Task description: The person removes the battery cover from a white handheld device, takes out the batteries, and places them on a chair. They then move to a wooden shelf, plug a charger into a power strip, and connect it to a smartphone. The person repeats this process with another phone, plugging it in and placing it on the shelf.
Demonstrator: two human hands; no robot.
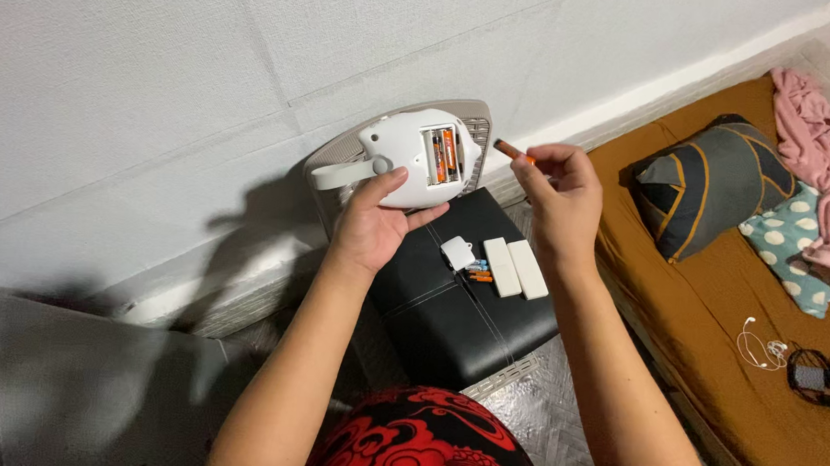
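Observation:
My left hand (369,223) holds up a white, rounded device (410,156) with a grey grille rim. Its back faces me and the battery compartment (442,155) is uncovered, with orange batteries inside. My right hand (561,199) pinches a single orange and black battery (513,152) just right of the device. Below, on a black padded stool (449,312), lie a small white compartment cover (457,253), a few loose batteries (478,270) and two white rectangular blocks (516,268).
A white wall fills the upper left. To the right lies a brown mattress (715,357) with a grey-orange pillow (711,184), a dotted teal pillow (789,246), a pink blanket (827,162), white earphones (761,348) and a dark cabled gadget (814,379). Red patterned clothing (421,445) covers my lap.

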